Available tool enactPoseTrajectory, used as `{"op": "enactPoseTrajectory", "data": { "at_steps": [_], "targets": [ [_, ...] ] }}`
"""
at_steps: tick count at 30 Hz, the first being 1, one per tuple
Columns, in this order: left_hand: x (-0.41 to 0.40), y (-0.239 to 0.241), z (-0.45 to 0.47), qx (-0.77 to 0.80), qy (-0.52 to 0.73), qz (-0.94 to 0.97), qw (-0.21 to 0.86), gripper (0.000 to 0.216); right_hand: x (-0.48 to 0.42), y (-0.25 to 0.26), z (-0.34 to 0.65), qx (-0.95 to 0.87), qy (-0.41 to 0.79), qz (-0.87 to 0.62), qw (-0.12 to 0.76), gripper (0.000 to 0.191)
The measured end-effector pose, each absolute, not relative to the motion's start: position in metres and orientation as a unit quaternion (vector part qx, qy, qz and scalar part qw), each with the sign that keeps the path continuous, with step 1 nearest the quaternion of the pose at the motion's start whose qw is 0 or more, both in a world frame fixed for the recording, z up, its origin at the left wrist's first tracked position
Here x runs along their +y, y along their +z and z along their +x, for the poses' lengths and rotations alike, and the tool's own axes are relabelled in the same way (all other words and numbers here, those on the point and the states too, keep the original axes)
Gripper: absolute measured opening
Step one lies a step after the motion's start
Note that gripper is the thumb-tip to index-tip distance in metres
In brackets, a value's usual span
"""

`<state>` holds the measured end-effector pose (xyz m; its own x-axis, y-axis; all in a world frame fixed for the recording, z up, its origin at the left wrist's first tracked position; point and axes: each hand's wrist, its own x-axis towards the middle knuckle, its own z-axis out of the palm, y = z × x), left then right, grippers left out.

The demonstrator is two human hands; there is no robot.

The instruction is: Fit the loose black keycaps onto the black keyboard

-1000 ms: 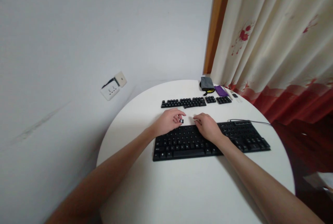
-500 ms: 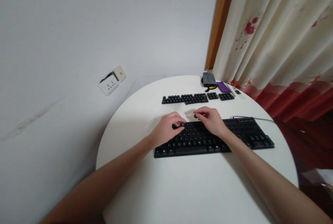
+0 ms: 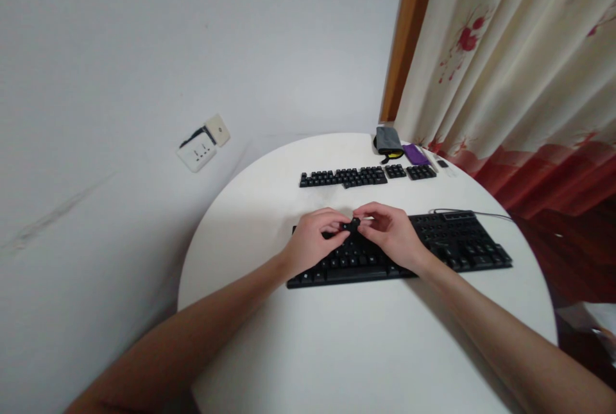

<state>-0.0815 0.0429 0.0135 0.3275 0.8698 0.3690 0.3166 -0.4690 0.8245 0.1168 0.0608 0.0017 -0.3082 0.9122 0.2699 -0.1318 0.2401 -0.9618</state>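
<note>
A black wired keyboard lies across the middle of a round white table. Both my hands hover over its upper left rows. My left hand and my right hand meet fingertip to fingertip, pinching a small black keycap between them just above the keys. Which hand bears most of the grip is hard to tell. Rows of loose black keycaps are laid out in lines farther back on the table.
Two smaller blocks of keycaps lie right of the long rows. A grey pouch, a purple flat item and small bits sit at the far edge by the curtain. A wall socket is at the left.
My left hand came back from the table behind the keyboard with the keycap. Both hands closed together over the upper left keys. The camera drifted a little.
</note>
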Motion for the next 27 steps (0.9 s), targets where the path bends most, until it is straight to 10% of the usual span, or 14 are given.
{"op": "enactPoseTrajectory", "data": {
  "at_steps": [27],
  "targets": [
    [0.0447,0.0155,-0.0842,0.402,0.402,0.781,0.258,0.021,0.0524,0.0018,0.1151,-0.736,0.33,-0.361,0.467,0.022]
  ]
}}
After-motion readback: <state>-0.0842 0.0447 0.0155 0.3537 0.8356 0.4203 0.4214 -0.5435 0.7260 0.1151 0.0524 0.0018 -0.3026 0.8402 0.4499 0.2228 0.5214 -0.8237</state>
